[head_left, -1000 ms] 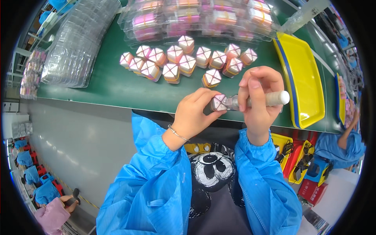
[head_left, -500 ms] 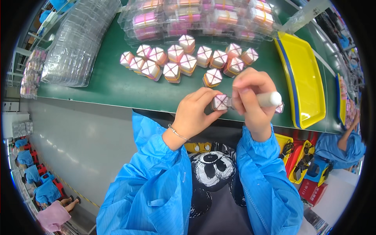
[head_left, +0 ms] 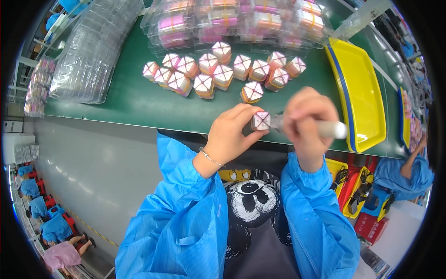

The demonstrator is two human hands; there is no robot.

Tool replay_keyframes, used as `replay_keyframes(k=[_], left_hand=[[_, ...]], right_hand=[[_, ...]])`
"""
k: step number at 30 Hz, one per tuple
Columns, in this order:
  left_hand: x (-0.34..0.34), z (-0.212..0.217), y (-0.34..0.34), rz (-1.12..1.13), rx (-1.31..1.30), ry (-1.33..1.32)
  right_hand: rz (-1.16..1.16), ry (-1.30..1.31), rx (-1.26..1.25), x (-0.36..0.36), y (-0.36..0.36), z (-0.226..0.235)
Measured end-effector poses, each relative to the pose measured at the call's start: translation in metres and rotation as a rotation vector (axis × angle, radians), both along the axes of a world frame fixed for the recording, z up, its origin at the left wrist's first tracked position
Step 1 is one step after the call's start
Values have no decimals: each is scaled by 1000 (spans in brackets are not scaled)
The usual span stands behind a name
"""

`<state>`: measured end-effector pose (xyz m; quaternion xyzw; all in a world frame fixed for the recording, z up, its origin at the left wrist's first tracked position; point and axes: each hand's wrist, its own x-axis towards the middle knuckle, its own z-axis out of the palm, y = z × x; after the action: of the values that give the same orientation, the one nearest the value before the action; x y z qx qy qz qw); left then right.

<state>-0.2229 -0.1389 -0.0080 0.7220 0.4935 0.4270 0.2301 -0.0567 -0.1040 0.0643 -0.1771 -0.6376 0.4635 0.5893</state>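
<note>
Near the front edge of the green table, my left hand (head_left: 233, 132) pinches an upright block (head_left: 261, 120) between thumb and fingers. Its white top has pink edges and is split by an X into triangles. To the right, my right hand (head_left: 310, 125), smeared by motion, grips a tool with a thick white handle (head_left: 333, 129). The tool's greyish tip points at the block; a small gap seems to lie between them. What kind of tool it is I cannot make out. Beyond my hands stand several similar blocks (head_left: 203, 85), some with yellow bands around them.
Clear plastic trays (head_left: 174, 28) of pink and white blocks are stacked at the back. A tall stack of clear trays (head_left: 88, 56) stands at the left on the green table (head_left: 130, 100). Yellow and blue trays (head_left: 364, 93) lie at the right. A co-worker's blue sleeve (head_left: 397, 176) shows beyond.
My right hand and the white-handled tool have moved a little to the right, drawing the tip off the block. My left hand and the block have stayed in place.
</note>
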Motion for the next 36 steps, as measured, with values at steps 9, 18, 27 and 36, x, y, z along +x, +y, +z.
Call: replay_keyframes(k=[9, 18, 27, 36], left_hand=[[-14, 14, -8, -374, -565, -702], [16, 43, -18, -572, -976, -1187], [20, 50, -12, -416, -830, -835], [-1, 12, 24, 316, 190, 92]], right_hand=[[-148, 133, -207, 36, -20, 20], [20, -252, -607, 34, -32, 13], [50, -250, -613, 47, -31, 11], [-759, -878, -80, 121, -12, 24]])
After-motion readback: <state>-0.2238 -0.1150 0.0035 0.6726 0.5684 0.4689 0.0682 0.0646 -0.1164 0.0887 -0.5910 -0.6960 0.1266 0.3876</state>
